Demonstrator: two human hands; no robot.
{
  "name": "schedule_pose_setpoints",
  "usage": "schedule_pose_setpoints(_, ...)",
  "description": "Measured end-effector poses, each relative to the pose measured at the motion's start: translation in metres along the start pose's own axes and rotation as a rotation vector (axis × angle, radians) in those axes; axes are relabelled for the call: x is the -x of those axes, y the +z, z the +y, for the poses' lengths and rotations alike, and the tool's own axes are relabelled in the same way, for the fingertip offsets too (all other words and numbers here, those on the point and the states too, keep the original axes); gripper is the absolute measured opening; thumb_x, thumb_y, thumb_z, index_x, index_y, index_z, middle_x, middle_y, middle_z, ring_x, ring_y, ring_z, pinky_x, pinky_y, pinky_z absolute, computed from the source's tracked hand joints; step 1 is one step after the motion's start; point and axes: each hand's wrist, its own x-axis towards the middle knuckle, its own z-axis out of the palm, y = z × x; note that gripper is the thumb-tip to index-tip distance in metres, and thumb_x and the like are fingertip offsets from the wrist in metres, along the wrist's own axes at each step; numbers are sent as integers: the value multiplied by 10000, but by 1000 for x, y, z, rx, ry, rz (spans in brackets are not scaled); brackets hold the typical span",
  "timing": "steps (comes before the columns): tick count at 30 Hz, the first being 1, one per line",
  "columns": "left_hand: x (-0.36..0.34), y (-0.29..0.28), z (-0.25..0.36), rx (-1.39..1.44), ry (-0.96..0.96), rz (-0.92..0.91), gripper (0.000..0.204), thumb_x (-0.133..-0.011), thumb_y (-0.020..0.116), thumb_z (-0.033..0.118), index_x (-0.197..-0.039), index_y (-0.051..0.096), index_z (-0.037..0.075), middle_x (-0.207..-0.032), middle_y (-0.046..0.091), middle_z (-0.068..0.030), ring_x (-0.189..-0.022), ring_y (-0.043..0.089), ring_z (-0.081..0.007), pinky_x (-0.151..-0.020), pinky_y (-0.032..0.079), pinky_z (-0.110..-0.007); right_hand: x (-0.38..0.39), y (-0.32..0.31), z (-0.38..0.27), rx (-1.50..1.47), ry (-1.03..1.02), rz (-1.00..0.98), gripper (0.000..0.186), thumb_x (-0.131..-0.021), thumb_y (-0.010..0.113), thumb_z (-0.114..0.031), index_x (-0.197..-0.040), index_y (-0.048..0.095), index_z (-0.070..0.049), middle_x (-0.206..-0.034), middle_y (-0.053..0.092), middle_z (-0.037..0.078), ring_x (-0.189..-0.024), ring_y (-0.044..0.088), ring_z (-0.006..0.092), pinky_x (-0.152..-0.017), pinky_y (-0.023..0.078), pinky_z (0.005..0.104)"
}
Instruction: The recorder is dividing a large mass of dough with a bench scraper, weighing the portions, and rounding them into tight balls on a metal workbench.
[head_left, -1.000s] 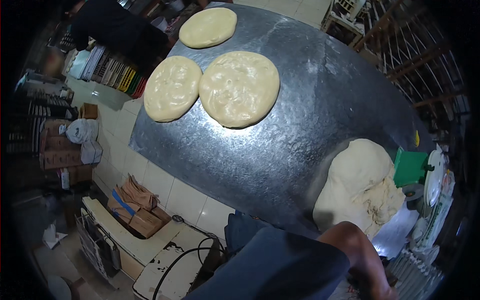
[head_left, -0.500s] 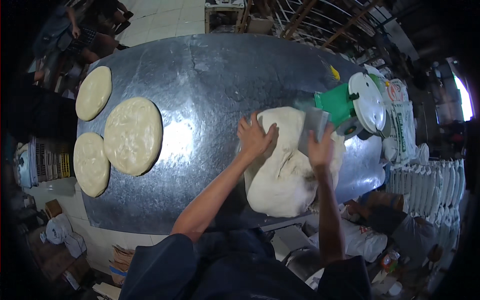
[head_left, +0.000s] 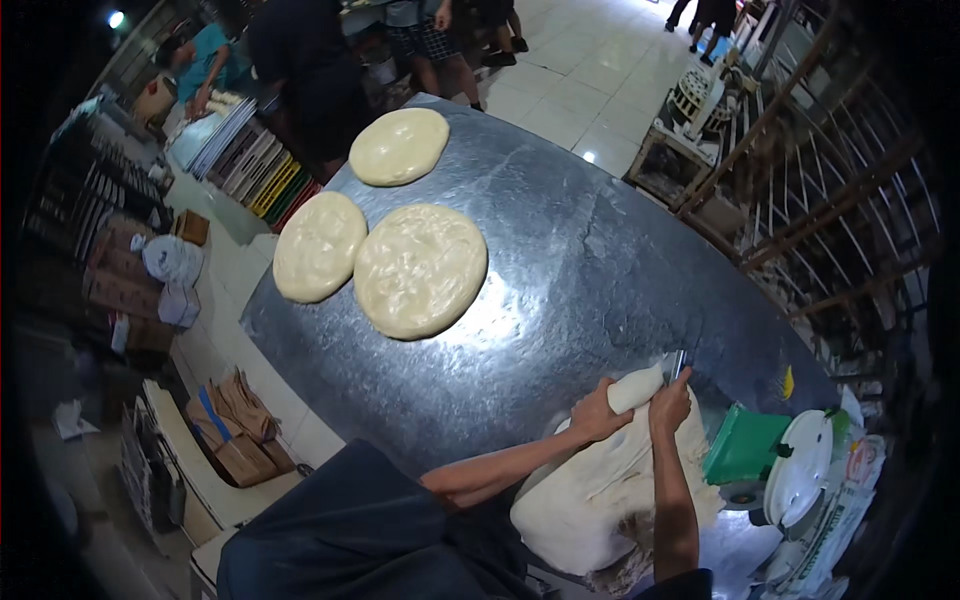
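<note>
A big mass of pale dough (head_left: 575, 510) lies on the dark metal table near its right front edge. My left hand (head_left: 597, 412) is closed round a rounded lobe of dough (head_left: 636, 389) at the far end of the mass. Whether this lobe is fully cut free I cannot tell. Just right of it, my right hand (head_left: 670, 406) grips a dough scraper (head_left: 679, 363), its blade edge-on beside the lobe. Three flat dough rounds, a large one (head_left: 420, 272), one at its left (head_left: 320, 247) and one farther back (head_left: 399, 147), rest on the table's far left part.
A green scale (head_left: 745, 445) with a round white pan (head_left: 798, 468) stands right of the dough. A small yellow item (head_left: 787, 382) lies near the table's right edge. Stacked crates (head_left: 262, 175) and several people are beyond the table; a metal rack (head_left: 850, 190) stands at right.
My view has turned left, so the table appears rotated. The left hand, earlier spread on the dough, now grips a lobe of it. The scraper has moved to the mass's far end.
</note>
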Motion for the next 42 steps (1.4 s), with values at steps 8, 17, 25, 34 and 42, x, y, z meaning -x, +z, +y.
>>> schedule_pose_setpoints(8,172,-118,-68,448,-163,-224,773,-798,768,270,-1327,274,0,-1168,513,-188,-1019,565,-252,-851,495,-341,131,-68,-11,-673,-176,-127,317,-832,659,-158,-1109,532,-70,-993,640,198,-969,589,388,-803,467,471)
schedule_pose_setpoints(17,22,-66,4,-388,506,-49,980,-623,788,595,-1358,403,72,-1291,401,-336,-1216,392,-475,-1005,375,-501,183,-120,24,-398,423,-118,512,-766,628,-125,-1192,395,34,-931,629,300,-883,617,465,-756,492,512)
schedule_pose_setpoints(25,10,-54,-29,-339,267,-60,796,-670,745,603,-1168,514,28,-1107,569,-266,-1014,578,-420,-860,474,-448,138,-18,-37,-186,355,34,238,-886,470,-45,-1122,449,-24,-1014,580,212,-840,648,385,-682,537,457)
schedule_pose_setpoints(34,173,-179,-69,95,-115,-319,632,-824,719,364,-1211,434,-48,-1167,541,-182,-1052,550,-226,-860,465,-353,127,-9,-1,-446,185,58,446,-798,673,-227,-1145,482,-22,-1004,605,189,-923,630,351,-770,490,477)
schedule_pose_setpoints(42,134,-243,-99,-531,461,-184,859,-805,743,353,-1445,266,36,-1427,292,-269,-1288,359,-374,-1061,313,-458,267,-82,33,-1316,745,830,644,-693,817,-255,-1173,455,-26,-1035,615,112,-943,595,230,-857,466,366)
